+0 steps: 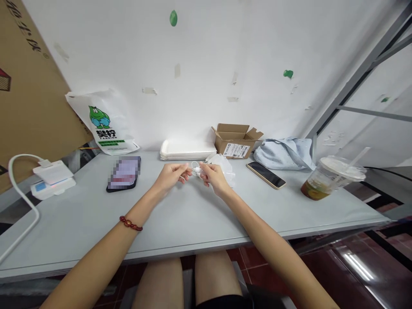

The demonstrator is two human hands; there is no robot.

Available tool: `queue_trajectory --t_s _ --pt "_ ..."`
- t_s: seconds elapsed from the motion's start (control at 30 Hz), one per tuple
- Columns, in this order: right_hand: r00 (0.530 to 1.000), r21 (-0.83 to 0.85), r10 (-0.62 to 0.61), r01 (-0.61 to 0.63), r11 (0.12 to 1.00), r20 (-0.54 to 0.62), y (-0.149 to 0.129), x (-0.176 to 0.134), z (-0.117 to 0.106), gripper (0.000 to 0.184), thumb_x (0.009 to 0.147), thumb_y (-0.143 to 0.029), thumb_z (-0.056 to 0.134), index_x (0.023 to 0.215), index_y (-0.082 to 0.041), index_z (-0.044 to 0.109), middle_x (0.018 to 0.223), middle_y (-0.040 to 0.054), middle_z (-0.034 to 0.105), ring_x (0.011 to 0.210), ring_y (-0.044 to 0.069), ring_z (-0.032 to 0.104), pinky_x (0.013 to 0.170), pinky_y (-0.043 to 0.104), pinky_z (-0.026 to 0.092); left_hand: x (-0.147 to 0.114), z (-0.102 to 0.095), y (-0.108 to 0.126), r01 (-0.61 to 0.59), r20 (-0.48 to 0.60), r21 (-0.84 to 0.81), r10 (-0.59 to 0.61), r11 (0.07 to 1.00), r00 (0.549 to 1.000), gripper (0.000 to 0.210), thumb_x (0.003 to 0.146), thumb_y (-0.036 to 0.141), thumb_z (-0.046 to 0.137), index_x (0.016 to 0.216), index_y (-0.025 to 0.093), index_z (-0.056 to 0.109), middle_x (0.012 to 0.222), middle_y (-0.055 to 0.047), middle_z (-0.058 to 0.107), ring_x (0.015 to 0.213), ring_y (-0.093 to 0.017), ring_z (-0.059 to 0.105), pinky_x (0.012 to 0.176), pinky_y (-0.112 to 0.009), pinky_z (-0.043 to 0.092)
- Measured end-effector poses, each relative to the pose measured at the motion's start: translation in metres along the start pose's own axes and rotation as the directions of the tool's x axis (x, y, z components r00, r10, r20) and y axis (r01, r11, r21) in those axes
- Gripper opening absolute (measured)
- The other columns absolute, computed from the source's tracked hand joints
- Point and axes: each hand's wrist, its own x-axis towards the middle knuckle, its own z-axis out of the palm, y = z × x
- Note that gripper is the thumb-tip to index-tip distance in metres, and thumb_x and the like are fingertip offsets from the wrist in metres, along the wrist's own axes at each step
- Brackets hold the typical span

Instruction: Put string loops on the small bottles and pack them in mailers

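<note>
My left hand (174, 175) is closed in a pinch above the middle of the table, with a thin, pale strand at its fingertips. Facing it, my right hand (214, 177) pinches a small white looped cord (195, 165) with a thicker white piece on it. The cord bridges the short gap between both hands; its exact kind is too small to make out. Just behind my right hand lie crumpled, translucent plastic bags (228, 168), partly hidden by that hand.
A stack of white trays or envelopes (188, 150) and an open cardboard box (237, 141) stand against the wall. Phones lie left (124, 174) and right (266, 174). Farther right are a blue cloth bag (283, 153) and a drink cup (322, 182); a charger (53, 178) sits left.
</note>
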Motion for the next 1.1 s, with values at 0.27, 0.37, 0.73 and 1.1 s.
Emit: queue_trajectory --t_s 0.27,0.37,0.73,1.1 --pt "0.999 -0.047 0.026 -0.024 0.999 0.048 0.003 0.001 -0.003 0.047 0.075 -0.056 0.058 0.054 -0.02 0.037 0.047 -0.0073 0.03 0.04 0.004 0.021 0.037 0.021 0.02 -0.002 -0.002 -0.003 -0.037 0.075 0.115 0.029 0.993 0.997 0.029 0.07 0.043 0.068 0.067 0.014 0.066 0.072 -0.005 0.064 0.062 -0.013 0.055 0.054 -0.025 0.043" --pt "0.999 -0.09 0.005 -0.001 0.996 0.05 0.007 0.004 -0.004 0.046 0.076 -0.059 0.055 0.057 -0.02 0.041 0.046 -0.0072 0.032 0.04 0.005 0.024 0.038 0.022 0.021 -0.001 -0.004 -0.002 -0.023 0.08 0.092 0.016 0.996 0.997 0.029 0.071 0.043 0.067 0.067 0.015 0.065 0.072 -0.004 0.062 0.062 -0.013 0.055 0.054 -0.025 0.043" --pt "0.929 -0.714 -0.351 0.165 0.68 -0.12 0.023 0.023 -0.026 0.007 0.084 -0.022 0.05 0.079 -0.018 0.054 0.078 0.0033 0.062 0.072 0.015 0.054 0.067 0.027 0.039 0.025 -0.048 -0.023 0.155 -0.443 -0.103 -0.185 0.983 0.877 0.012 0.067 0.014 0.067 0.058 0.009 0.061 0.056 -0.002 0.058 0.043 -0.007 0.049 0.04 -0.019 0.037" --pt "0.966 -0.981 -0.202 0.178 0.078 0.159 0.013 0.012 -0.013 0.023 0.093 -0.023 0.042 0.093 -0.019 0.065 0.098 0.0082 0.068 0.1 0.022 0.05 0.067 0.028 0.04 0.037 -0.05 -0.032 0.112 -0.506 -0.21 -0.206 0.971 0.837 0.016 0.068 0.004 0.061 0.053 0.01 0.057 0.047 0.0 0.055 0.045 -0.008 0.055 0.049 -0.02 0.046"
